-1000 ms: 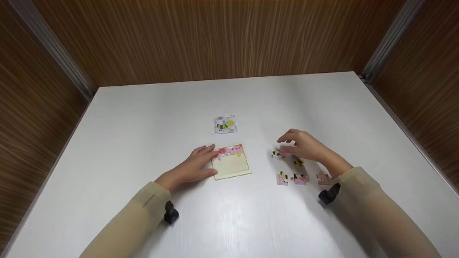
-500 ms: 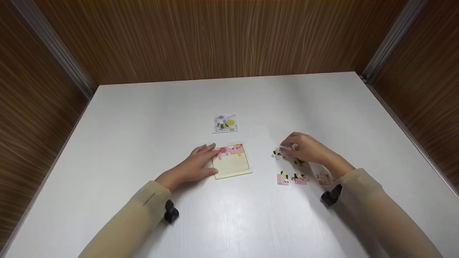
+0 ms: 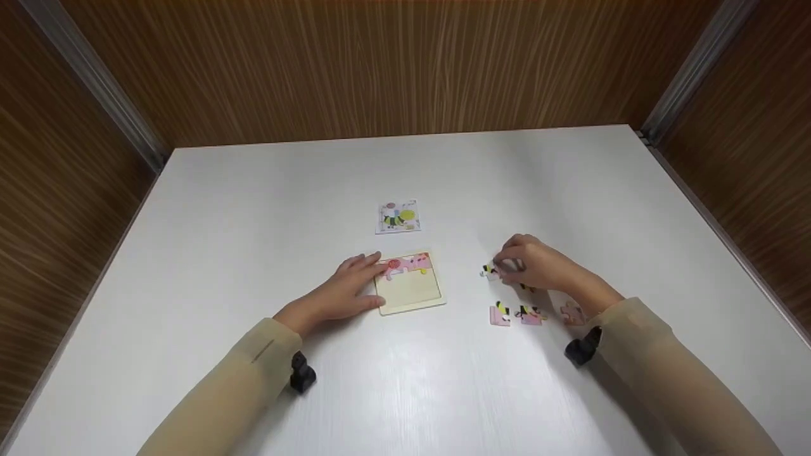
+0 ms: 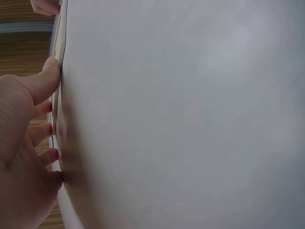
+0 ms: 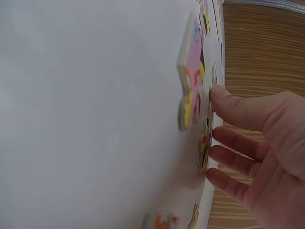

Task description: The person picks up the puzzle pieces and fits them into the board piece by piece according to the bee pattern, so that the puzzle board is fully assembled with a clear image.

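Note:
My left hand (image 3: pixel 344 290) rests on the left side of a square wooden puzzle board (image 3: pixel 410 292), fingers extended over its edge, thumb at the lower left. Pink puzzle pieces (image 3: pixel 415 261) fill the board's top row. To the right of it, my right hand (image 3: pixel 540 262) pinches a black, yellow and white puzzle piece (image 3: pixel 490 272) at its right side, thumb and fingertips down at the table. In the right wrist view the thumb touches that piece (image 5: pixel 214 74), while the index finger is hidden. Under the palm lies another piece (image 3: pixel 527 288), partly covered.
Nearer the front lie a pink and yellow piece (image 3: pixel 500 315), a pink and black piece (image 3: pixel 530 315) and a pink piece (image 3: pixel 573 313) by the right wrist. A bee picture card (image 3: pixel 398 217) lies behind the board. Wood-grain walls (image 3: pixel 405 69) enclose the white table (image 3: pixel 285 202).
My right hand has come down, its thumb and fingers closing at the black, yellow and white puzzle piece. The left hand has stayed on the board.

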### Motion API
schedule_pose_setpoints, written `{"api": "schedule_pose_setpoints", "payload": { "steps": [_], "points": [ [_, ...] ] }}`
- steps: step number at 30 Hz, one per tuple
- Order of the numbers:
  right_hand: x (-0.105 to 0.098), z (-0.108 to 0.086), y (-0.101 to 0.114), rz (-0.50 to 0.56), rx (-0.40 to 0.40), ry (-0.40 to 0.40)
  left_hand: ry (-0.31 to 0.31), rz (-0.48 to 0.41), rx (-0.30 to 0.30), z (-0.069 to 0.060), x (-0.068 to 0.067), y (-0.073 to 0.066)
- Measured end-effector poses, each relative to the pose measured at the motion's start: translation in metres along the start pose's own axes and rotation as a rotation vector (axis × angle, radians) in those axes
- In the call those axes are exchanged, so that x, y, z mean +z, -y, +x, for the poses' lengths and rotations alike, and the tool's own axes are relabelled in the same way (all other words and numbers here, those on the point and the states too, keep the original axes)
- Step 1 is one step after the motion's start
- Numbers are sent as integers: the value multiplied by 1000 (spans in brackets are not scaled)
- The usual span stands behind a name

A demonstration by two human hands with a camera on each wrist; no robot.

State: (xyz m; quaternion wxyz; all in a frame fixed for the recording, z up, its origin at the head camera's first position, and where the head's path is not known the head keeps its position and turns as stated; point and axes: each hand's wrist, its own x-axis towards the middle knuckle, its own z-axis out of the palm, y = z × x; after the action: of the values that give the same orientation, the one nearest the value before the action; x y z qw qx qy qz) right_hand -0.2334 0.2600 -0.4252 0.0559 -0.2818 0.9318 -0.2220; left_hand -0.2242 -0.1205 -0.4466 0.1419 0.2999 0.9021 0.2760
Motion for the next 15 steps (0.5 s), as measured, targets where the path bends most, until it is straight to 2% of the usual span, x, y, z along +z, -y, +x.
{"api": "schedule_pose_setpoints", "payload": {
  "steps": [15],
  "points": [
    [1, 1, 2, -14, -3, -4, -1, 4, 8, 1, 1, 1]
  ]
}}
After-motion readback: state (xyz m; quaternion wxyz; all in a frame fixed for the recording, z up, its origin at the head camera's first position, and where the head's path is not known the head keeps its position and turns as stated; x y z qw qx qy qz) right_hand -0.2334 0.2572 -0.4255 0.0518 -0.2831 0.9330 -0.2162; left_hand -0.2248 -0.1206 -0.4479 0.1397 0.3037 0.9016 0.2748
